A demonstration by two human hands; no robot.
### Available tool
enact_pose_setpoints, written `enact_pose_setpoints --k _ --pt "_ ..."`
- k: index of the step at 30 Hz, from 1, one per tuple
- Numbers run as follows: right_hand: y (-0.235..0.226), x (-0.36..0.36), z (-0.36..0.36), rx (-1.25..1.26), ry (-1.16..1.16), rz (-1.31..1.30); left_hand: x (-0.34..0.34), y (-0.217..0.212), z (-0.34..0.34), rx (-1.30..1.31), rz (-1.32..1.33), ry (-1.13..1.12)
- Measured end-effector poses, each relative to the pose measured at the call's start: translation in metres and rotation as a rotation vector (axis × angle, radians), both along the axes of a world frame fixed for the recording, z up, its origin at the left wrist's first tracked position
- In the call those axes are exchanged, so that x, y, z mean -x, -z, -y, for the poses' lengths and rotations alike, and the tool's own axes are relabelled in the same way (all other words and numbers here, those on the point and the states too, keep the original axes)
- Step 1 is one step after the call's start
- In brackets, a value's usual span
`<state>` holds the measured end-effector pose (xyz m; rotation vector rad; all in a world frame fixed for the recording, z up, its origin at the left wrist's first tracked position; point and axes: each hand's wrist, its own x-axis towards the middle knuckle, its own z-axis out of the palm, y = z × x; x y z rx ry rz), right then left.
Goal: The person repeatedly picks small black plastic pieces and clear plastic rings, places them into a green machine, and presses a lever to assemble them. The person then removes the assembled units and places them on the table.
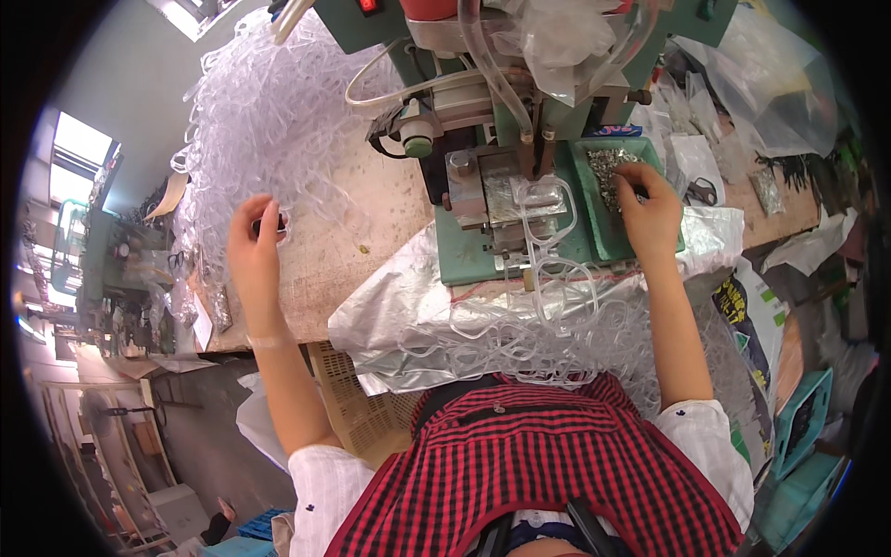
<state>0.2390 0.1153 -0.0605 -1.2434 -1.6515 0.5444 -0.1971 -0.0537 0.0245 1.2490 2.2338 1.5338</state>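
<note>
My left hand [257,237] is raised over the left of the worktable, beside a heap of clear plastic loops [269,121]. Its fingers are curled toward the thumb, with something dark showing between them; what they hold, if anything, is too small to name. My right hand [650,206] reaches over a green tray [605,243], fingertips pinched at a pile of small metal pieces [608,172]. Whether a piece is between those fingertips is hidden. Between my hands stands a green bench press [469,265], with clear loops [548,232] hanging off its front.
Silvery sheeting [399,320] covers the table's front edge, and more clear loops [594,330] lie above my lap. Black-handled scissors [703,192] and plastic bags [780,93] lie right of the tray. Teal crates [803,422] stand at the lower right.
</note>
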Motion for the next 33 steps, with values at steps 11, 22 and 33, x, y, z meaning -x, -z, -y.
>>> enact_pose_setpoints --k 11,22,33 --pt "0.014 -0.033 0.021 -0.174 0.222 0.217 0.05 0.155 -0.066 0.5 -0.324 -0.341" --pt "-0.06 0.02 0.04 -0.088 -0.245 -0.127 -0.021 0.073 -0.037 -0.184 0.073 0.059" --pt "-0.061 0.07 0.028 0.241 -0.425 -0.489 -0.127 0.02 -0.041 -0.747 0.519 0.434"
